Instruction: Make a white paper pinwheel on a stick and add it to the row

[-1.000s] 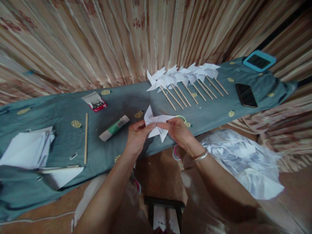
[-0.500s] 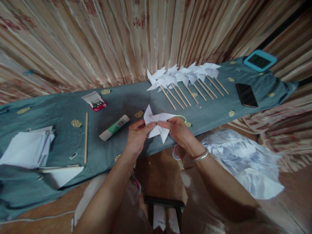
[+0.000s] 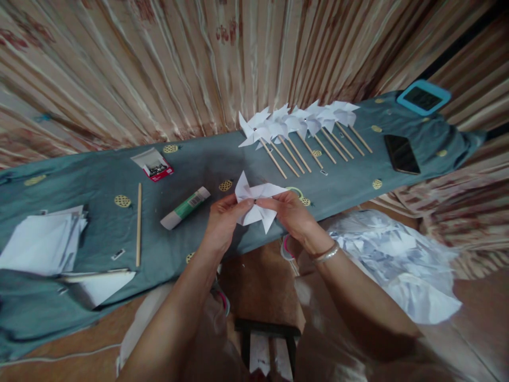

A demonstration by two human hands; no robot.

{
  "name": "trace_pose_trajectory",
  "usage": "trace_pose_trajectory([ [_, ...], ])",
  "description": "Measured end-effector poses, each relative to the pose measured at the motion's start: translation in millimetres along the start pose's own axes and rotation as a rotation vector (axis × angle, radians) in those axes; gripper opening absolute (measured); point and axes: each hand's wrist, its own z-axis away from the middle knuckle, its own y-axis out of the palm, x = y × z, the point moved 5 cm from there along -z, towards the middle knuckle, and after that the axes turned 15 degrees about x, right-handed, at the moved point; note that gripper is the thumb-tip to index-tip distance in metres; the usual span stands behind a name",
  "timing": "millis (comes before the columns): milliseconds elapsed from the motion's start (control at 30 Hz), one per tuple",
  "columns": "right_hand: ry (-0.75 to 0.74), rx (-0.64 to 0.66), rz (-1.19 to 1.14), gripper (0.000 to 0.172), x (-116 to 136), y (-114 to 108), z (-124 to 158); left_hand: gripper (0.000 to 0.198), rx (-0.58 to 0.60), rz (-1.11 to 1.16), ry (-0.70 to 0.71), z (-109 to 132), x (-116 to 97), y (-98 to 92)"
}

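Observation:
A white paper pinwheel [image 3: 260, 212] is held up over the front edge of the cloth-covered table. My left hand [image 3: 226, 217] pinches its left side, the thumb reaching to the centre. From the other side my right hand [image 3: 292, 212] grips it, with that thumb also at the middle. A small dark spot shows between the two thumb tips; I cannot make out what it is. Behind the hands, finished-looking pinwheels on sticks [image 3: 294, 127] lie in a row. Left of my left hand are a green-and-white glue stick [image 3: 185, 208] and a loose wooden stick [image 3: 139, 225].
A small red-and-white box [image 3: 158, 168] of metal pins stands open at the back left. White paper sheets [image 3: 40, 241] are stacked at far left. A phone [image 3: 401, 154] and a blue-framed digital clock [image 3: 423, 98] sit at right. A plastic bag of paper scraps [image 3: 393, 260] rests below the table's right side.
Almost nothing differs: both hands keep their hold on the pinwheel, thumbs at its centre. The view has shifted very slightly.

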Motion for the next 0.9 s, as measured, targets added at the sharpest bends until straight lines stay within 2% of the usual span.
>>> trace_pose_trajectory([
  [167, 0.001, -0.003, 0.035, 0.026, -1.5, -3.5, 0.3, 0.028, 0.021, -0.058, 0.001, 0.7, -2.2, 1.1],
  [467, 0.022, -0.010, 0.024, 0.033, 0.4, -1.0, 1.3, 0.025, -0.007, -0.065, 0.016, 0.5, -1.8, -0.5],
  [900, 0.027, -0.041, 0.033, 0.027, -1.6, -5.7, 1.0, 0.026, 0.011, -0.057, 0.008, 0.7, -3.0, 1.9],
])
